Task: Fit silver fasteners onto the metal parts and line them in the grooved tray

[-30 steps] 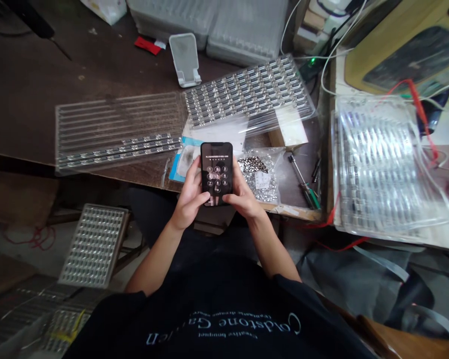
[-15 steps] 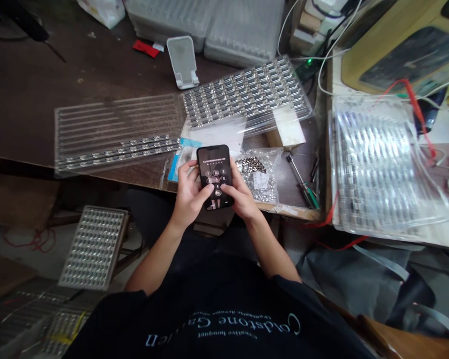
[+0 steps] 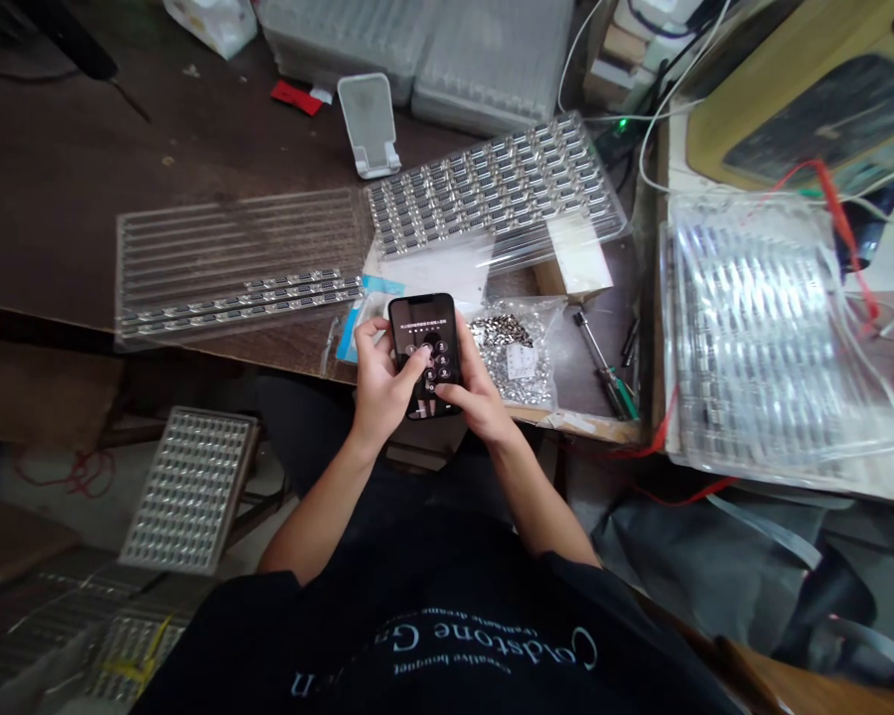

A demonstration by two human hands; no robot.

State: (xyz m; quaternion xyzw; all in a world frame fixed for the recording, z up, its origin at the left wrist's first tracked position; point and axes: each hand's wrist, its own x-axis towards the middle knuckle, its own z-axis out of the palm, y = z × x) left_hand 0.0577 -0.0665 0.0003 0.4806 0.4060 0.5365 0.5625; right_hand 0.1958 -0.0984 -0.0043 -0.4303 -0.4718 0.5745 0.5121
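Phone (image 3: 424,348) at frame centre is held in both hands, left hand (image 3: 379,382) and right hand (image 3: 477,392), wrapped round its sides so both thumbs reach the keypad above the tabletop (image 3: 60,218) edge.

The black shirt (image 3: 447,636) bears pale lettering, seen upside down, that reads roughly "Coldstone Garden", with a smaller unreadable line beneath. The phone (image 3: 424,350) shows a round-button number keypad; its top line is too small to read.

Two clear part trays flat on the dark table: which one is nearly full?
The right-hand tray, behind the phone: connectors fill every row. The left tray has parts only in its nearest rows.
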